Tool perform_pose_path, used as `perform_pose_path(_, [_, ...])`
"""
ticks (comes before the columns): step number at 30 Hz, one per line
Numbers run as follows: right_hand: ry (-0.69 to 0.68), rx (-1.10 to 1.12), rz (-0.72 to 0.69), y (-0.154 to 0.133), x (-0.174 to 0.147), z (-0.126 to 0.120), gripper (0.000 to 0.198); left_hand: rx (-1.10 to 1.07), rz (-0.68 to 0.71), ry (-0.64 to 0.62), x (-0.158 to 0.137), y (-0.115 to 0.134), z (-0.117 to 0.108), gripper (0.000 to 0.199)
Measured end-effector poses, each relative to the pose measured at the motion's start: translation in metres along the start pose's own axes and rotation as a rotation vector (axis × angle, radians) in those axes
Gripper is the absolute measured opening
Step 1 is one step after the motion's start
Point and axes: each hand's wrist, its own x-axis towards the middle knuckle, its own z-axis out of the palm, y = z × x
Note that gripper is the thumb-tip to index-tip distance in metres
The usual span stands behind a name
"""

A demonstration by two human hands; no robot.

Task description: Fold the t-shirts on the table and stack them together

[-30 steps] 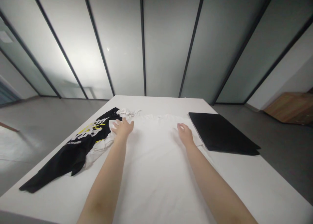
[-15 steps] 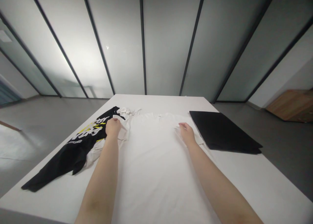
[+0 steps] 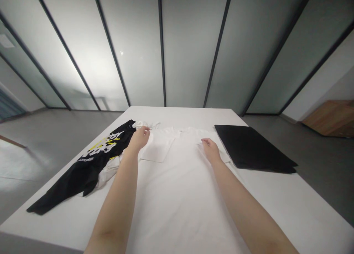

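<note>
A white T-shirt (image 3: 177,187) is spread out in front of me, its neckline at the far end. Its left sleeve (image 3: 156,150) lies folded inward, flat over the shirt's body. My left hand (image 3: 140,137) rests at the shirt's left shoulder by the fold, with its fingers loosely curled and slightly apart. At the other side, my right hand (image 3: 210,150) has thumb and fingers pinched on the white fabric near the right sleeve (image 3: 224,157).
Beside the shirt on the left lies a crumpled black garment (image 3: 80,172) with white and yellow print, white cloth (image 3: 107,172) along it. A flat black panel (image 3: 253,148) lies on the right of the white table (image 3: 293,206). Frosted glass panels (image 3: 188,54) stand behind.
My left hand has moved right and slightly away from me, bringing the left sleeve over onto the shirt's body. My right hand has stayed in place.
</note>
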Motion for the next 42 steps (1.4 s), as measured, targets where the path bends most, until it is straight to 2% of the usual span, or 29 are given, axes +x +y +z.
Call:
perform_pose_path(2, [-0.008, -0.025, 0.005, 0.000, 0.000, 0.000, 0.033, 0.144, -0.048, -0.161, 0.000, -0.008, 0.009, 0.031])
perform_pose_path(5, [-0.027, -0.072, 0.016, 0.000, -0.001, 0.000, 0.032, 0.232, -0.085, -0.413, -0.002, -0.010, 0.023, 0.027])
perform_pose_path(7, [-0.043, -0.107, 0.021, 0.000, -0.001, 0.000, 0.031, 0.229, -0.067, -0.487, -0.003, -0.006, 0.034, 0.028])
perform_pose_path(9, [-0.058, -0.142, 0.025, -0.002, -0.002, 0.000, 0.030, 0.221, -0.017, -0.408, -0.004, -0.001, 0.046, 0.032])
perform_pose_path(12, [-0.078, -0.192, 0.029, -0.004, -0.002, -0.001, 0.028, 0.284, 0.046, -0.066, -0.010, 0.001, 0.069, 0.044])
perform_pose_path(13, [-0.086, -0.209, 0.029, -0.005, -0.002, -0.001, 0.028, 0.333, 0.057, -0.004, -0.013, 0.000, 0.077, 0.048])
perform_pose_path(14, [-0.093, -0.226, 0.029, -0.006, -0.002, -0.002, 0.028, 0.386, 0.065, 0.003, -0.015, -0.002, 0.084, 0.052])
perform_pose_path(18, [-0.122, -0.293, 0.021, -0.008, -0.001, -0.002, 0.028, 0.457, 0.134, -0.169, -0.019, -0.013, 0.102, 0.055])
perform_pose_path(24, [-0.145, -0.370, -0.013, -0.009, -0.002, -0.002, 0.030, 0.385, 0.200, -0.084, -0.012, -0.019, 0.106, 0.052])
perform_pose_path(29, [-0.171, -0.414, -0.031, -0.009, -0.002, -0.001, 0.031, 0.398, 0.218, -0.098, -0.013, -0.026, 0.117, 0.056])
perform_pose_path(31, [-0.183, -0.433, -0.033, -0.009, -0.002, -0.001, 0.031, 0.336, 0.235, -0.009, -0.011, -0.028, 0.119, 0.063])
perform_pose_path(35, [-0.216, -0.469, -0.037, -0.010, -0.001, -0.003, 0.034, 0.176, 0.300, 0.307, -0.008, -0.024, 0.115, 0.071])
perform_pose_path(36, [-0.227, -0.479, -0.040, -0.011, -0.001, -0.003, 0.034, 0.179, 0.292, 0.312, -0.008, -0.022, 0.114, 0.070])
perform_pose_path(37, [-0.238, -0.491, -0.043, -0.012, -0.002, -0.003, 0.035, 0.205, 0.267, 0.263, -0.009, -0.019, 0.113, 0.068])
perform_pose_path(40, [-0.279, -0.529, -0.061, -0.016, -0.005, -0.002, 0.034, 0.347, 0.179, -0.038, -0.015, -0.012, 0.112, 0.064])
perform_pose_path(42, [-0.345, -0.576, -0.091, -0.019, -0.009, 0.000, 0.039, 0.415, 0.165, -0.144, -0.019, -0.010, 0.113, 0.061])
